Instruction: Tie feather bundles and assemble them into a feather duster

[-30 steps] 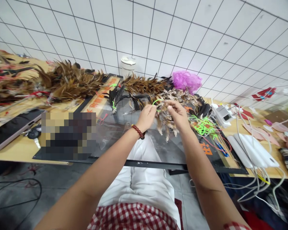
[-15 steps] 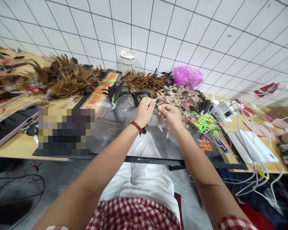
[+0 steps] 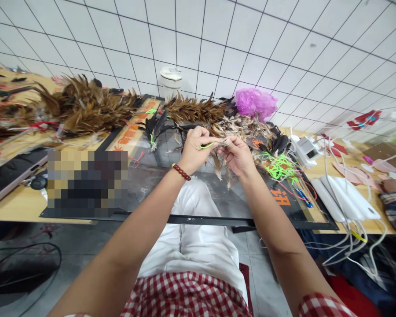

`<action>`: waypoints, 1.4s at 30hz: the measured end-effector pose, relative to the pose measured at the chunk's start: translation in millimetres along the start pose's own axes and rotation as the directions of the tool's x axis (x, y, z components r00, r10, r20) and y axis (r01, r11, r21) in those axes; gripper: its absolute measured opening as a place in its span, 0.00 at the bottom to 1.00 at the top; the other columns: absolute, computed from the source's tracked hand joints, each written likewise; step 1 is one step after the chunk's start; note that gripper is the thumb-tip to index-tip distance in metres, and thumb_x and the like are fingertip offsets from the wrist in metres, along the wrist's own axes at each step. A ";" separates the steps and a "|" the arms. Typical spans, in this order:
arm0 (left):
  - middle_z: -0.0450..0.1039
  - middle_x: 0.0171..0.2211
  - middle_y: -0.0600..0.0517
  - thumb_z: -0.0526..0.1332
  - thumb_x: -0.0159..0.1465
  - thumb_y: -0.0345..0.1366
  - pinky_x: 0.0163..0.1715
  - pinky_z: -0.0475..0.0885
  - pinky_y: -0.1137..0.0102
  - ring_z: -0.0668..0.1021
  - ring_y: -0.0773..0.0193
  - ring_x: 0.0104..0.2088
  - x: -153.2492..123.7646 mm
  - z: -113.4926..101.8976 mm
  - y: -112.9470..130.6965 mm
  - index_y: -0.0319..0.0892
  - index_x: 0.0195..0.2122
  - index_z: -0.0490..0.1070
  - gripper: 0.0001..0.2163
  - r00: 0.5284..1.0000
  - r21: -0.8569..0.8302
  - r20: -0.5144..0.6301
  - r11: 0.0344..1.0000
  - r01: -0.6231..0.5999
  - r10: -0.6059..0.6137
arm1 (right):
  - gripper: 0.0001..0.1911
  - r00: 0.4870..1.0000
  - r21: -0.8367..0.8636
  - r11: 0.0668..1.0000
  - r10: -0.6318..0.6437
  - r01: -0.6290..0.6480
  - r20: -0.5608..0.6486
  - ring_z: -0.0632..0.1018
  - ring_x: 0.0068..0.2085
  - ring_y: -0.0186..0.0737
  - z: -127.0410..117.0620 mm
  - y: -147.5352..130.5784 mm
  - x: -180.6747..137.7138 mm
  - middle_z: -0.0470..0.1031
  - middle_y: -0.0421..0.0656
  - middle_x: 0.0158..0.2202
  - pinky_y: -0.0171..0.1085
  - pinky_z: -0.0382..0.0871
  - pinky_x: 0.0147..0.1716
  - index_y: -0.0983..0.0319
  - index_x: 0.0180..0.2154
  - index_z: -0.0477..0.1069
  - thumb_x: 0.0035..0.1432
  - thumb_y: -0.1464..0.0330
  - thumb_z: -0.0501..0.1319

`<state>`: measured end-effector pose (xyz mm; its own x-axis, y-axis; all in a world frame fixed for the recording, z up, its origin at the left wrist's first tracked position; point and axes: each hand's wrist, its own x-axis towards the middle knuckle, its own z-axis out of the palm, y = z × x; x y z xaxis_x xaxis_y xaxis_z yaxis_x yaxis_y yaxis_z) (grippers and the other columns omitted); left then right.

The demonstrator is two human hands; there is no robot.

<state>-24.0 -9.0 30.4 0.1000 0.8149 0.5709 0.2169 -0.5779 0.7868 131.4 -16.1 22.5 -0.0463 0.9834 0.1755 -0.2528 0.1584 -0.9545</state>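
My left hand, with a beaded bracelet at the wrist, pinches above the glass-topped panel. A short length of bright green string shows at its fingers. My right hand meets it fingertip to fingertip, closed on the pale stem ends of feathers; the exact grip is partly hidden by the fingers. Mottled feathers hang below and behind the hands. To the left lies a dark feather bunch tied with green string. On the right is a heap of cut green strings.
Brown feather bundles cover the back left. A white lidded cup and a pink plastic bag stand by the tiled wall. At right are blue tweezers, a white power bank-like block and cables. A phone lies left.
My hands have drawn together at the fingertips. The green string, stretched over my left hand before, now shows only as a short piece by its fingers. Feather stems now show between the fingers.
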 end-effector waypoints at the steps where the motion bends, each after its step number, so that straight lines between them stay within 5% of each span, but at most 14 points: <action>1: 0.63 0.32 0.53 0.66 0.55 0.34 0.46 0.64 0.66 0.68 0.64 0.40 0.8 -1.0 0.3 0.47 0.33 0.81 0.05 1.000 0.011 0.007 1.000 -0.019 0.019 | 0.17 0.999 -0.020 0.999 -0.036 0.036 -0.011 0.77 0.32 0.34 1.4 0.1 -0.5 0.75 0.39 0.32 0.36 0.75 0.38 0.58 0.32 0.65 0.48 0.56 0.68; 6: 0.64 0.32 0.52 0.66 0.54 0.31 0.42 0.66 0.69 0.69 0.67 0.37 -1.0 2.6 -0.1 0.44 0.29 0.80 0.03 0.997 -0.135 0.077 0.991 -0.008 0.019 | 0.17 0.986 -0.097 0.982 -0.166 0.164 -0.011 0.76 0.37 0.37 2.8 2.6 -0.4 0.77 0.43 0.37 0.37 0.73 0.38 0.59 0.32 0.66 0.49 0.54 0.66; 10: 0.66 0.32 0.53 0.67 0.51 0.28 0.41 0.67 0.71 0.71 0.68 0.35 -4.3 8.8 -6.9 0.42 0.26 0.79 0.04 0.988 -0.195 0.106 0.972 0.129 -0.110 | 0.17 0.992 -0.160 0.981 -0.100 0.110 0.072 0.74 0.32 0.35 -7.9 6.6 3.7 0.75 0.41 0.31 0.36 0.71 0.36 0.59 0.30 0.69 0.47 0.54 0.67; 15: 0.70 0.31 0.52 0.69 0.47 0.27 0.37 0.68 0.73 0.72 0.69 0.33 -9.5 19.4 -19.2 0.40 0.25 0.79 0.04 0.962 -0.270 -0.013 0.927 0.260 -0.274 | 0.17 0.989 -0.248 0.962 -0.084 0.111 0.118 0.72 0.31 0.34 -18.3 12.3 8.8 0.74 0.40 0.30 0.35 0.68 0.36 0.60 0.29 0.71 0.45 0.53 0.67; 21: 0.71 0.23 0.53 0.67 0.50 0.30 0.16 0.55 0.77 0.60 0.78 0.17 -13.4 25.0 -14.0 0.36 0.31 0.76 0.07 0.799 -0.613 0.105 0.595 0.521 -0.592 | 0.15 0.970 -0.498 0.840 -0.127 0.216 0.206 0.69 0.27 0.32 -20.0 19.6 7.5 0.70 0.38 0.24 0.33 0.64 0.30 0.62 0.27 0.71 0.49 0.56 0.64; 26: 0.72 0.25 0.52 0.66 0.53 0.30 0.14 0.51 0.80 0.60 0.79 0.16 -11.2 15.7 -5.3 0.35 0.34 0.73 0.08 0.736 -0.683 0.361 0.375 0.627 -0.573 | 0.12 0.963 -0.621 0.737 -0.190 0.268 0.191 0.69 0.28 0.32 -24.9 18.7 6.6 0.72 0.39 0.26 0.33 0.64 0.31 0.63 0.28 0.72 0.53 0.60 0.61; 29: 0.65 0.20 0.55 0.64 0.55 0.32 0.13 0.52 0.80 0.61 0.78 0.16 -11.7 14.6 -5.6 0.35 0.32 0.73 0.06 0.724 -0.589 0.366 0.457 0.667 -0.584 | 0.11 0.953 -0.641 0.705 -0.241 0.303 0.185 0.70 0.29 0.33 -26.4 14.0 6.1 0.73 0.40 0.26 0.34 0.64 0.32 0.63 0.29 0.73 0.54 0.61 0.61; 37: 0.55 0.16 0.58 0.60 0.56 0.36 0.15 0.46 0.77 0.55 0.77 0.15 -13.7 22.0 -8.7 0.38 0.19 0.63 0.11 0.780 -0.379 0.221 0.685 0.622 -0.586 | 0.12 0.935 -0.624 0.697 -0.280 0.353 0.215 0.71 0.30 0.35 -23.7 7.7 4.4 0.73 0.40 0.27 0.36 0.66 0.34 0.62 0.28 0.72 0.53 0.59 0.65; 42: 0.50 0.15 0.59 0.59 0.56 0.42 0.18 0.47 0.75 0.53 0.75 0.17 -17.2 25.9 -16.0 0.40 0.18 0.61 0.15 0.831 -0.197 0.265 0.816 0.543 -0.489 | 0.11 0.866 -0.599 0.631 -0.419 0.493 0.272 0.73 0.35 0.36 -21.1 8.6 5.4 0.72 0.41 0.30 0.38 0.66 0.39 0.61 0.25 0.72 0.53 0.62 0.66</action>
<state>-4.0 -12.6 1.9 0.2344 0.9717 0.0273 0.0401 -0.0377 0.9985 149.4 -7.6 10.2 -0.1968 0.7614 0.6178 0.3964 0.6381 -0.6601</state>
